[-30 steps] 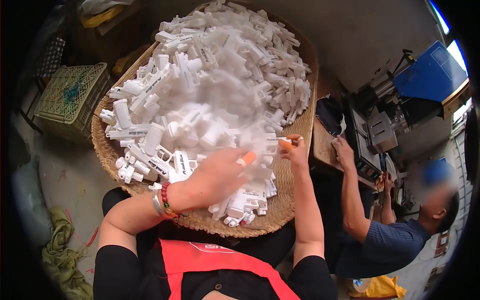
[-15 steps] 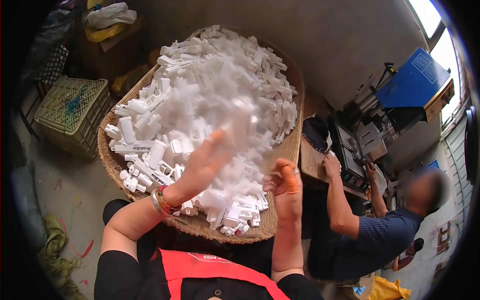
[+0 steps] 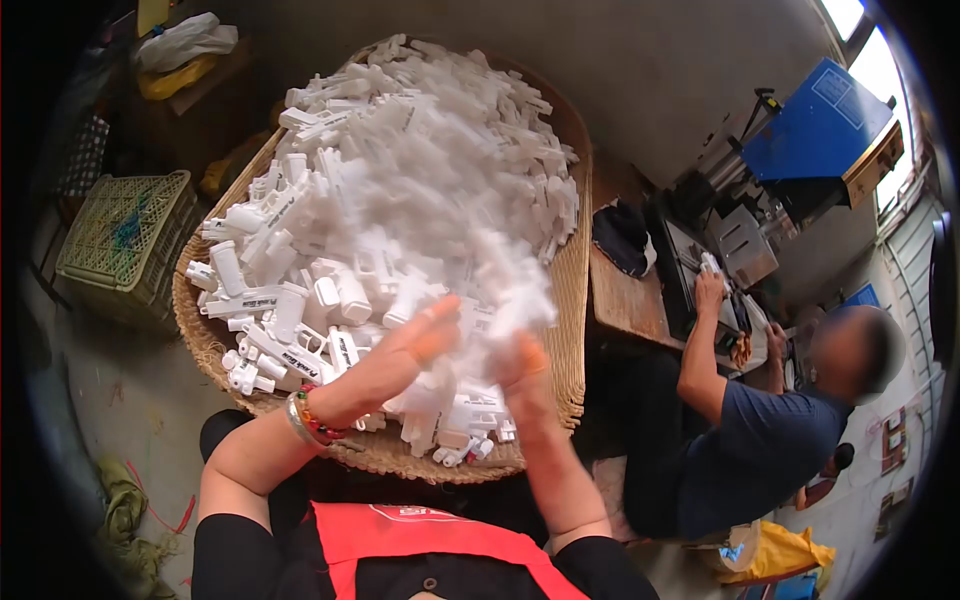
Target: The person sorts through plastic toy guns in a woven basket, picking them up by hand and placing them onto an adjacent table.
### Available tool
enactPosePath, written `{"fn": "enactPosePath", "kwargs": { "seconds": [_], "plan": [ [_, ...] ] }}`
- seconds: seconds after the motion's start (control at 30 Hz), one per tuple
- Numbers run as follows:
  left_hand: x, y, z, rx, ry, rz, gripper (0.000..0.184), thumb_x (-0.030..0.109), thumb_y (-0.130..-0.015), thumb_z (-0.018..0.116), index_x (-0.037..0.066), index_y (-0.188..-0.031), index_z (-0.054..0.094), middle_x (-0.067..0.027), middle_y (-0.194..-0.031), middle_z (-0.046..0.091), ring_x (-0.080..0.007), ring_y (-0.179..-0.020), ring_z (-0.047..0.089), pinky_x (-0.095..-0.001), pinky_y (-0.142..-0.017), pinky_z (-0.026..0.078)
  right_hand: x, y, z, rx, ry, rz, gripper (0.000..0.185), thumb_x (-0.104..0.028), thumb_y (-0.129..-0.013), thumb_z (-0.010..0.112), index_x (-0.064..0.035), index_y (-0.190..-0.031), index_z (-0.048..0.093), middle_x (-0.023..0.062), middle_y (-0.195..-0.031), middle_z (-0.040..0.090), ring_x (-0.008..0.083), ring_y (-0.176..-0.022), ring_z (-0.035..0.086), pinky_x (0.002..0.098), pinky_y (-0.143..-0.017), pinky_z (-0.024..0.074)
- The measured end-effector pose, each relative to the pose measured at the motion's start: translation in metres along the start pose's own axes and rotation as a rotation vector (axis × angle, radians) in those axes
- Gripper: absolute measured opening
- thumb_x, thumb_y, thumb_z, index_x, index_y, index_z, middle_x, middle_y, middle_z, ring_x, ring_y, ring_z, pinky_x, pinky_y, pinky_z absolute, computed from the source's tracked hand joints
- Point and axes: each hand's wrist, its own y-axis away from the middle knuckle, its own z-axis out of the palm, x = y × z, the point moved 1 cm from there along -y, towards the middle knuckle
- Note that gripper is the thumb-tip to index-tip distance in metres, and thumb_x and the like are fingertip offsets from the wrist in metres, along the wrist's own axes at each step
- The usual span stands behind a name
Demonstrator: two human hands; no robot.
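Observation:
A large woven basket (image 3: 566, 330) is heaped with white plastic toy pistols (image 3: 262, 305), several with black lettering along the side. My left hand (image 3: 422, 345), orange tape on its fingers and bracelets at its wrist, reaches over the near part of the heap. Its fingers look stretched out, though motion blurs them. My right hand (image 3: 522, 365), also with orange tape, is close by on the right and smeared by motion. Just beyond its fingertips is a blurred white piece (image 3: 518, 295); I cannot tell whether the hand grips it.
At right, a co-worker (image 3: 765, 440) handles a white piece beside a machine with a blue box (image 3: 820, 125). A dark cloth item (image 3: 622, 238) lies on the wooden bench (image 3: 630, 295). Plastic crates (image 3: 125, 240) stand at left; green netting (image 3: 125, 500) lies on the floor.
My left hand has drawn back toward me from the heap. My right hand has moved left, close to it. The co-worker's arm has shifted toward the machine.

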Motion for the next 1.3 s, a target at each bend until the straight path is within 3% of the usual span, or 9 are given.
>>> {"fn": "enactPosePath", "kwargs": {
  "seconds": [0.33, 0.43, 0.5, 0.57, 0.67, 0.83, 1.0, 1.07, 1.3],
  "plan": [
    [0.01, -0.008, -0.007, -0.03, -0.045, 0.031, 0.038, 0.015, -0.093, 0.05, 0.002, -0.129, 0.045, -0.0066, -0.124, 0.052, -0.0144, -0.117, 0.046, -0.028, -0.1, 0.033, -0.072, -0.127, -0.332, 0.676, 0.238, -0.089, 0.042, -0.036, -0.087, 0.06, -0.0033, -0.111, 0.051, 0.0119, -0.092, 0.061, 0.0222, -0.07, 0.062, 0.0299, -0.054, 0.0541],
    [0.005, -0.009, -0.008, -0.064, -0.077, 0.081, 0.037, 0.014, -0.093, 0.051, 0.002, -0.128, 0.047, -0.0047, -0.122, 0.053, -0.0129, -0.115, 0.047, -0.0274, -0.099, 0.035, -0.073, -0.121, -0.304, 0.758, 0.225, -0.161, 0.04, -0.032, -0.089, 0.057, -0.0066, -0.118, 0.046, 0.0105, -0.104, 0.057, 0.0238, -0.084, 0.061, 0.0295, -0.06, 0.0531],
    [0.007, -0.009, -0.009, -0.046, -0.122, 0.072, 0.037, 0.014, -0.093, 0.051, 0.002, -0.128, 0.047, -0.0047, -0.122, 0.053, -0.0132, -0.115, 0.048, -0.0273, -0.098, 0.035, -0.052, -0.103, -0.244, 0.425, 0.499, -0.008, 0.044, -0.018, -0.086, 0.056, -0.0085, -0.126, 0.041, 0.008, -0.106, 0.056, 0.0196, -0.088, 0.059, 0.0292, -0.062, 0.0511],
    [0.007, -0.01, -0.009, -0.058, -0.126, 0.07, 0.036, 0.013, -0.093, 0.051, 0.002, -0.128, 0.048, -0.0047, -0.121, 0.054, -0.0127, -0.114, 0.048, -0.0269, -0.098, 0.036, 0.005, -0.107, -0.231, -0.09, 1.154, 0.109, 0.059, -0.019, -0.08, 0.063, -0.0044, -0.131, 0.038, 0.0111, -0.118, 0.055, 0.0231, -0.109, 0.052, 0.0336, -0.089, 0.0438],
    [0.008, -0.009, -0.007, -0.076, -0.137, 0.051, 0.035, 0.012, -0.093, 0.051, 0.003, -0.127, 0.049, -0.0048, -0.12, 0.054, -0.0114, -0.112, 0.048, -0.0261, -0.096, 0.037, 0.077, -0.091, -0.19, -0.538, 1.351, -0.124, 0.068, -0.019, -0.072, 0.069, -0.002, -0.132, 0.041, 0.018, -0.126, 0.051, 0.0293, -0.117, 0.048, 0.0357, -0.097, 0.0378],
    [0.008, -0.003, -0.007, -0.093, -0.333, 0.117, 0.036, 0.012, -0.09, 0.053, 0.002, -0.125, 0.05, -0.0075, -0.112, 0.059, -0.0118, -0.101, 0.053, -0.0255, -0.09, 0.041, 0.037, -0.073, -0.139, -0.446, 1.488, 0.042, 0.062, -0.021, -0.072, 0.07, 0.0053, -0.123, 0.048, 0.0226, -0.111, 0.059, 0.031, -0.105, 0.056, 0.0366, -0.089, 0.0432],
    [0.01, 0.002, -0.005, -0.008, -0.602, 0.297, 0.041, 0.012, -0.087, 0.056, 0.002, -0.126, 0.048, -0.0143, -0.119, 0.054, -0.024, -0.108, 0.052, -0.0317, -0.093, 0.04, -0.04, -0.034, -0.101, -0.026, 0.912, 0.294, 0.042, -0.041, -0.086, 0.058, -0.0027, -0.104, 0.059, 0.0053, -0.071, 0.06, 0.011, -0.054, 0.055, 0.0231, -0.046, 0.0416],
    [0.012, 0.004, 0.0, 0.11, -0.803, 0.478, 0.046, 0.012, -0.085, 0.058, 0.001, -0.127, 0.045, -0.0189, -0.127, 0.045, -0.0336, -0.117, 0.045, -0.0376, -0.098, 0.036, -0.056, -0.02, -0.088, -0.087, 0.718, 0.34, 0.046, -0.045, -0.085, 0.057, -0.0023, -0.101, 0.06, 0.0051, -0.069, 0.059, 0.0113, -0.052, 0.054, 0.0233, -0.045, 0.0413],
    [0.013, 0.008, 0.003, 0.281, -0.795, 0.622, 0.046, 0.012, -0.086, 0.058, 0.001, -0.129, 0.044, -0.0178, -0.125, 0.047, -0.0291, -0.115, 0.048, -0.0345, -0.096, 0.038, -0.073, 0.011, -0.02, -0.049, 0.35, 0.164, 0.055, -0.052, -0.085, 0.055, -0.0007, -0.103, 0.058, 0.0041, -0.068, 0.057, 0.0092, -0.051, 0.049, 0.0221, -0.042, 0.0365]
  ]
}}
